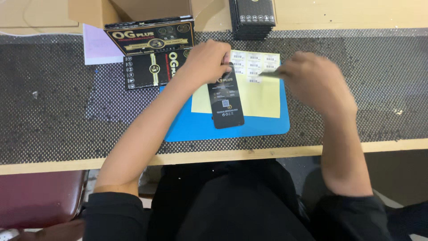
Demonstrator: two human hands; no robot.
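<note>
Now holding the black packet (226, 103) with the left hand (208, 60), pinching a small sticker (269, 76) in the right hand (314, 80).

1. The single head view is looking steeply down from above the seated person, facing the bench's far edge.
2. It is sitting close, taking in the dark mesh mat (67, 111) from near edge to far edge.
3. The person's lap is filling the bottom; cartons are cropping at the top.
</note>
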